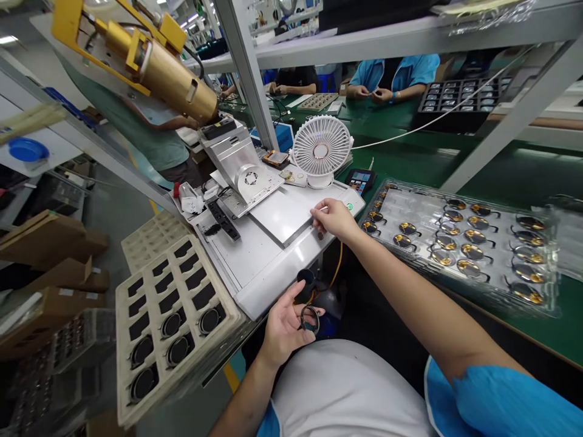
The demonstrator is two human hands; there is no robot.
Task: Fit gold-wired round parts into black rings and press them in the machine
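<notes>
My left hand [285, 328] is low in front of my body, palm up, its fingers curled round a watch case [310, 319], which shows as a dark round ring. Thumb and fingers of my right hand [334, 218] are pinched together at the front edge of a white machine base [273, 273]; whatever is between the fingertips is too small to make out. A small brown piece shows just under that hand. On the base stands a silver metal fixture [248, 176], with a flat white plate [285, 215] beside it.
A beige tray [177, 376] with several round watch cases stands at left. On the right, a clear plastic tray [423, 212] carries several round dark parts with short cables. A white fan [321, 152] and a handheld device [361, 180] are behind. A gold cylinder [177, 79] hangs upper left. Co-workers sit across.
</notes>
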